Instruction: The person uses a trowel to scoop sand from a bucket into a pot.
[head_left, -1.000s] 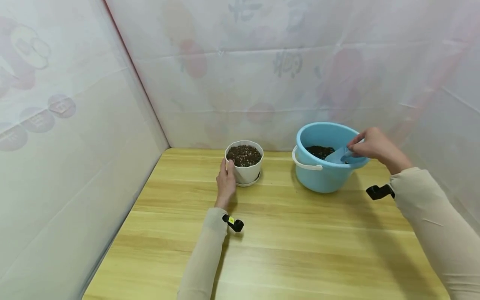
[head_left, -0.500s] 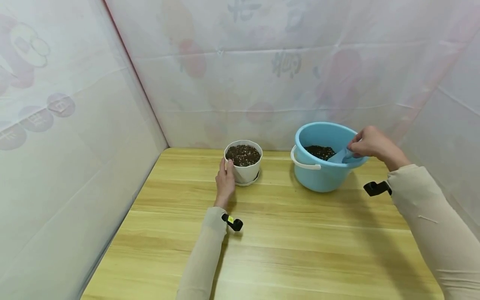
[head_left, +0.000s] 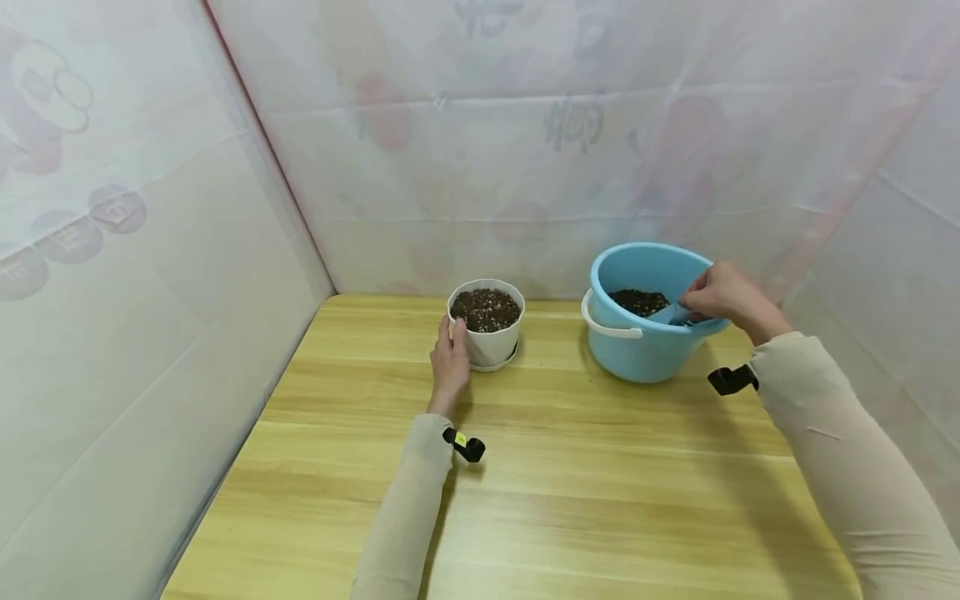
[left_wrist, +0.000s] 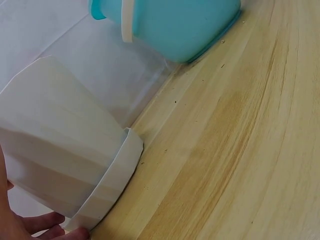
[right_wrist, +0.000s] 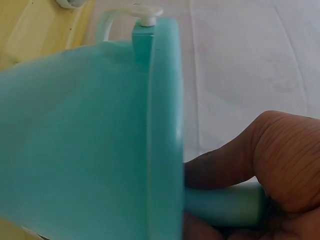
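I am holding the blue scoop (head_left: pixel 670 313) inside the blue bucket (head_left: pixel 637 350), its blade lying left of my fingers on the dark soil (head_left: pixel 637 302), its handle running rightward over the far right rim. My right hand (head_left: pixel 722 292) is curling round that handle, wrist raised above the rim. My left hand (head_left: pixel 450 360) is resting flat against the white pot (head_left: pixel 491 342), left on the table (head_left: pixel 585 483).

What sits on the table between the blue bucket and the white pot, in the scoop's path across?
Nothing visible. The right hand grips the blue scoop inside the blue bucket; the bucket's rim is the only thing to clear. Bare table lies between bucket and white pot, which the left hand touches on its far side from the bucket.
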